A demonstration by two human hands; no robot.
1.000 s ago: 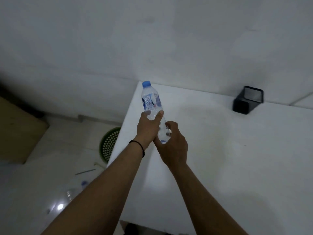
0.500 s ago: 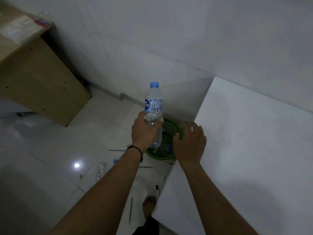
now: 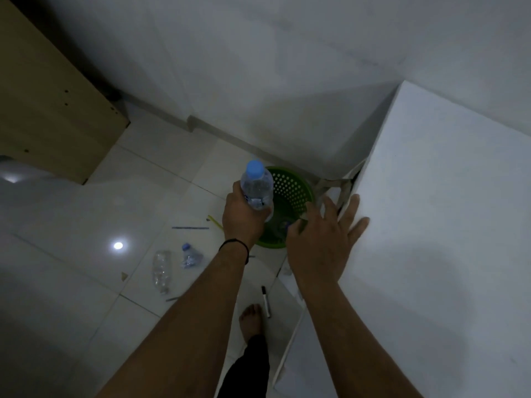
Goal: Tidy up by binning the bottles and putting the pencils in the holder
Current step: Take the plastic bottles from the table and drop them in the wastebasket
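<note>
My left hand (image 3: 242, 219) grips a clear plastic bottle (image 3: 257, 186) with a blue cap, held upright above the near rim of a green perforated bin (image 3: 293, 191) on the floor. My right hand (image 3: 324, 239) is empty, fingers spread, over the white table's left edge beside the bin. Two crushed clear bottles (image 3: 161, 271) (image 3: 191, 257) lie on the floor left of my arm. A blue pencil (image 3: 190, 227) and a yellow one (image 3: 215, 220) lie near the bin, and a black marker (image 3: 266, 301) lies by my foot. The pencil holder is out of view.
The white table (image 3: 436, 225) fills the right side, its corner against the wall. A wooden cabinet (image 3: 48, 104) stands at the far left. My bare foot (image 3: 251, 318) is on the glossy white tiles near the table's edge.
My view swung left and down from the tabletop to the floor. My right hand let go of the bottle and opened at the table edge; my left hand carried the bottle over the bin.
</note>
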